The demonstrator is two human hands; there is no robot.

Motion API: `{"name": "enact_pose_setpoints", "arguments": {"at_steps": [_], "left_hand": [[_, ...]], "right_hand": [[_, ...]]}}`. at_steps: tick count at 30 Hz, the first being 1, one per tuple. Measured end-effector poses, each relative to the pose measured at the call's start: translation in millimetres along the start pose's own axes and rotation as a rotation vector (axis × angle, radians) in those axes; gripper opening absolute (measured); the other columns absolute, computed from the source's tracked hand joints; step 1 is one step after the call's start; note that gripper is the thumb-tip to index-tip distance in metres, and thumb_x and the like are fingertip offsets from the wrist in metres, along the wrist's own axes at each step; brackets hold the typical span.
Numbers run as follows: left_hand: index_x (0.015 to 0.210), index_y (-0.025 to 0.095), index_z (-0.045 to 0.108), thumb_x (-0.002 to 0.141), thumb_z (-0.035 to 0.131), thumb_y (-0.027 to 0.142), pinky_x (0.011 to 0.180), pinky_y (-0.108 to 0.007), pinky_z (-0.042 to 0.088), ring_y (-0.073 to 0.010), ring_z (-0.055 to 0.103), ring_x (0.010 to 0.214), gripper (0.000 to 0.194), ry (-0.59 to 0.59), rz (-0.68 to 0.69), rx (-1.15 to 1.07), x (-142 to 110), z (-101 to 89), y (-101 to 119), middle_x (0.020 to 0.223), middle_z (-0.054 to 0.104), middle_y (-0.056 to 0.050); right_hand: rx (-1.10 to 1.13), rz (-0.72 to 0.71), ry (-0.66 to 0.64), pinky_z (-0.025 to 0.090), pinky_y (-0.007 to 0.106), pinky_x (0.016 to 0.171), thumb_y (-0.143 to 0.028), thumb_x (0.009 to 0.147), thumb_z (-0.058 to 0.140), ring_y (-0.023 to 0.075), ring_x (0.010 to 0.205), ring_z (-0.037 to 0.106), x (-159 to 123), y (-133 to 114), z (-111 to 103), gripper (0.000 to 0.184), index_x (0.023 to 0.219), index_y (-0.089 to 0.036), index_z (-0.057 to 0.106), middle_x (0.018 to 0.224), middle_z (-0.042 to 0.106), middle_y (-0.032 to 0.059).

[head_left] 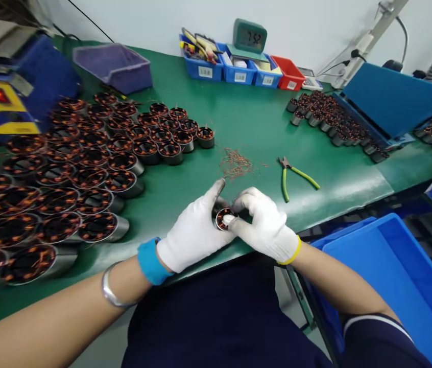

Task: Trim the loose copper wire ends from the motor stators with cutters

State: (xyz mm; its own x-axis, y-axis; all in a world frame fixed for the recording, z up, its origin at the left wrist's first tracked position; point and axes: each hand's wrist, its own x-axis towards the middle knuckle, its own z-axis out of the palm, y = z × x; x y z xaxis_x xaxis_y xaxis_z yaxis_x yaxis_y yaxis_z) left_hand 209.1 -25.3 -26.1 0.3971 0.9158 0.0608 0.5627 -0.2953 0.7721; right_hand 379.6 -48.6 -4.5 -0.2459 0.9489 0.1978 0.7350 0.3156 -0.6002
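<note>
Cups one copper-wound cylinder (220, 221) in left hand (195, 230), pinches its rim with right hand (264, 222); has one cutter (285, 163), three blue bins (240, 76), one red bin (287, 76) beyond.

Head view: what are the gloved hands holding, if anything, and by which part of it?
A metal-rimmed, copper-wound ring. The left hand cups its outer side; a fingertip of the right hand lies over its open end.
</note>
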Motion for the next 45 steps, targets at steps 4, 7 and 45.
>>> {"name": "enact_pose_setpoints", "arguments": {"at_steps": [4, 7, 45], "left_hand": [[0.149, 0.013, 0.028, 0.070, 0.068, 0.041, 0.085, -0.037, 0.053, -0.0238, 0.067, 0.092, 0.092, 0.006, -0.074, -0.025, 1.8, 0.6, 0.7, 0.101, 0.068, -0.005], [0.148, 0.012, 0.030, 0.066, 0.071, 0.041, 0.085, -0.038, 0.053, -0.0251, 0.067, 0.092, 0.096, 0.006, -0.126, -0.025, 2.7, -2.4, 5.9, 0.102, 0.068, -0.006], [0.150, 0.011, 0.027, 0.065, 0.073, 0.038, 0.081, -0.034, 0.052, -0.0236, 0.066, 0.090, 0.101, -0.159, -0.131, -0.105, 2.5, -19.0, 7.0, 0.103, 0.069, -0.005]], "right_hand": [[-0.015, -0.045, 0.074, 0.048, 0.033, 0.081, -0.025, 0.084, 0.055, 0.0176, 0.086, 0.059, -2.7, 14.7, -4.0, 0.010, 0.074, -0.022, 0.054, 0.090, 0.063, 0.0045], [-0.129, 0.215, 0.066, 0.046, 0.032, 0.070, -0.026, 0.078, 0.059, 0.0163, 0.073, 0.058, -2.4, 32.3, -16.1, 0.015, 0.067, -0.022, 0.050, 0.080, 0.062, 0.0022], [-0.011, 0.069, -0.352, 0.038, 0.024, 0.064, -0.036, 0.092, 0.047, 0.0115, 0.067, 0.054, 17.9, 24.4, -15.8, 0.031, 0.083, -0.015, 0.068, 0.072, 0.062, 0.0009]]}}
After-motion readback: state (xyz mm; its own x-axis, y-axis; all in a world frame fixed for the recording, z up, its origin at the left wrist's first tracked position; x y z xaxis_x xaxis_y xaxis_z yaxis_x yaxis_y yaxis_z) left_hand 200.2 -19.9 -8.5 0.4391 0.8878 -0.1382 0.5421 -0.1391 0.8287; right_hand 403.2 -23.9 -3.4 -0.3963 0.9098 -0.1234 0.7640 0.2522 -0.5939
